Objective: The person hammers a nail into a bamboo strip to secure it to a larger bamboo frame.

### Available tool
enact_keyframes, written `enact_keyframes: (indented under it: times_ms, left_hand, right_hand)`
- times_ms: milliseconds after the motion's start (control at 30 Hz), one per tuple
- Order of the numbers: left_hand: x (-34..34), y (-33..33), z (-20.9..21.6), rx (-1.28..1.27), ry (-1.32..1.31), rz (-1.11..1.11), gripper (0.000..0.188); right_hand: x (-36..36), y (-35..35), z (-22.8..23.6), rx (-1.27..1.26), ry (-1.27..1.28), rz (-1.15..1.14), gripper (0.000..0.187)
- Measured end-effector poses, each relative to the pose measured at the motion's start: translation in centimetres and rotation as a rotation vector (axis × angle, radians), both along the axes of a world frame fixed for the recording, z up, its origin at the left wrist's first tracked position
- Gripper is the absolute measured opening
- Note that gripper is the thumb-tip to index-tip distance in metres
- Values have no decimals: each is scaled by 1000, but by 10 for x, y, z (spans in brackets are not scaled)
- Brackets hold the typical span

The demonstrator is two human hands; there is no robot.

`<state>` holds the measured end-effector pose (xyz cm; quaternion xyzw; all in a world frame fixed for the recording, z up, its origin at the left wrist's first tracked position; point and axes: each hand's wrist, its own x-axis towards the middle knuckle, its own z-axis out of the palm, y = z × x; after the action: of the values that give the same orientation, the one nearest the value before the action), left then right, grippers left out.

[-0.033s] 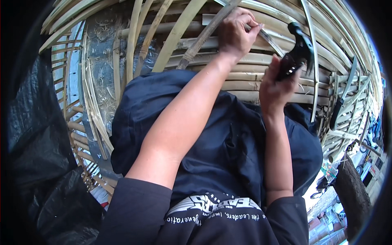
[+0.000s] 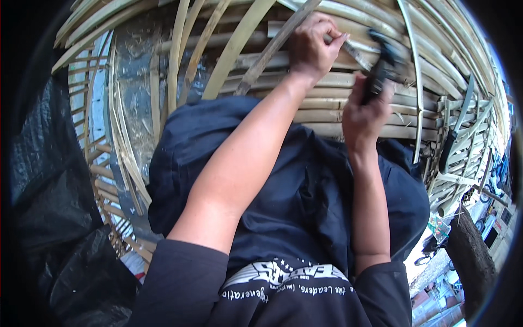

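Note:
My left hand (image 2: 313, 52) is closed in a pinch over the bamboo slats (image 2: 327, 103), with thumb and forefinger pressed together. What sits between the fingertips is too small to make out. A narrow bamboo strip (image 2: 357, 54) runs slantwise from beside those fingertips across the slats. In my right hand (image 2: 366, 117) is a black claw hammer (image 2: 376, 84), gripped by its handle. Its head is smeared by motion, raised just right of my left hand. Whether it touches anything cannot be seen.
Long bamboo strips (image 2: 239, 46) lean across the upper left. A knife (image 2: 463, 117) with a dark handle lies on a woven bamboo lattice (image 2: 471, 152) at right. Dark cloth (image 2: 272, 163) covers my lap. Black plastic sheeting (image 2: 49, 180) hangs at left; a tree trunk (image 2: 471, 245) stands lower right.
My right hand and the hammer have shifted a little left, and the hammer has tilted in its swing. My left hand keeps its pinch in nearly the same place.

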<state>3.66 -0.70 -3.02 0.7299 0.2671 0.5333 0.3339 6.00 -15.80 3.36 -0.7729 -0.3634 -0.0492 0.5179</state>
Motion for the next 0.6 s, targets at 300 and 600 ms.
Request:
enact_keyframes:
  times_ms: [300, 600]
  left_hand:
    - [-4, -10, -4, -115, 27, -2, 19]
    - [-3, -6, -7, -32, 2, -10, 20]
  right_hand:
    - [3, -3, 2, -433, 18, 104, 25]
    - [-5, -6, 13, -285, -68, 56, 25]
